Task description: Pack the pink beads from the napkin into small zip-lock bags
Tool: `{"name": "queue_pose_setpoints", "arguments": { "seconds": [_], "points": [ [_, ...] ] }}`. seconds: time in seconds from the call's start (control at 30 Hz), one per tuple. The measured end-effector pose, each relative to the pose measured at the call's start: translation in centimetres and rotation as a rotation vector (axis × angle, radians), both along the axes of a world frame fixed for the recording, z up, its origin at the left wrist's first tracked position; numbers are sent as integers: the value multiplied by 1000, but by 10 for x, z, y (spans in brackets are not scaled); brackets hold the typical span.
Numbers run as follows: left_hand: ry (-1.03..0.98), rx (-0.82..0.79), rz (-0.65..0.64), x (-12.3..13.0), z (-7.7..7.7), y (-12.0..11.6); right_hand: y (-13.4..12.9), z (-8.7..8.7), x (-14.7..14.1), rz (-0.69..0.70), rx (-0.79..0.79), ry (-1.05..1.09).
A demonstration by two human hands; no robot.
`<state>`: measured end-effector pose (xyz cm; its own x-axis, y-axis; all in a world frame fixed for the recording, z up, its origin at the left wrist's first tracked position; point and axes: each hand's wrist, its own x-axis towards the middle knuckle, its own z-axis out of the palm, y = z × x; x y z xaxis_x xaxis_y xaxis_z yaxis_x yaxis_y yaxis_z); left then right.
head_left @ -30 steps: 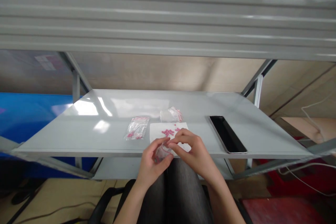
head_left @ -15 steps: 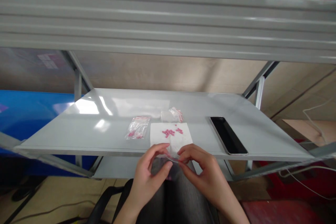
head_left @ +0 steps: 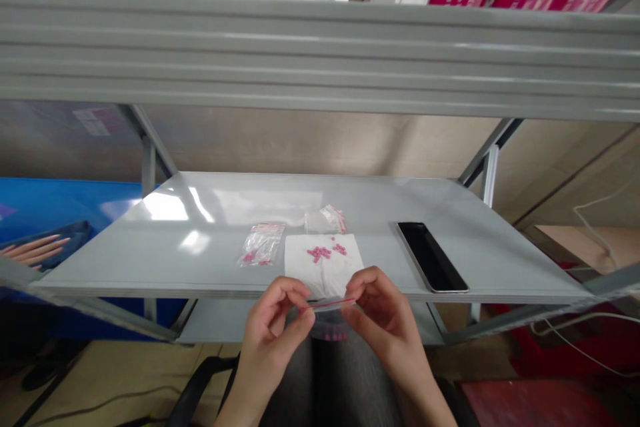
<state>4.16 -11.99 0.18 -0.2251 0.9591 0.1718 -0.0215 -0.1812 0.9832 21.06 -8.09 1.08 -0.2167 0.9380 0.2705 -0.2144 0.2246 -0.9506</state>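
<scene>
Between my hands is a small clear zip bag [head_left: 327, 321] with a red strip along its top and several pink beads at its bottom. My left hand [head_left: 277, 320] pinches the left end of the strip, and my right hand [head_left: 377, 313] pinches the right end. The bag hangs over my lap, just off the shelf's front edge. Beyond it, a white paper sheet [head_left: 297, 257] carries small pink beads [head_left: 319, 253] in loose clusters. Left of the paper lies another zip bag [head_left: 262, 243] with a few pink pieces inside. More clear zip bags [head_left: 325, 219] lie behind the paper.
A dark-screened phone or tablet [head_left: 433, 257] lies to the right on the grey shelf [head_left: 150, 247]. An upper metal beam [head_left: 320, 53] crosses in front at head height. At far left, another person's hand [head_left: 37, 250] shows above a blue surface [head_left: 75, 200].
My hands have moved apart along the bag's top, so its red strip is now stretched straight. Another person's hand has appeared at far left. The view has shifted slightly.
</scene>
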Motion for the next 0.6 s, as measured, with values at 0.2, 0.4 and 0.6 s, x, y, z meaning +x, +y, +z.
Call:
{"name": "queue_pose_setpoints", "arguments": {
  "seconds": [0.2,0.4,0.6],
  "points": [
    [141,2,-1,-9,6,3,2,-6,0,-70,51,-38],
    [588,187,-156,-10,25,0,-2,-2,-3,-157,233,-248],
    [813,231,-43,5,25,0,-10,0,-13,-202,324,-305]
  ]
}}
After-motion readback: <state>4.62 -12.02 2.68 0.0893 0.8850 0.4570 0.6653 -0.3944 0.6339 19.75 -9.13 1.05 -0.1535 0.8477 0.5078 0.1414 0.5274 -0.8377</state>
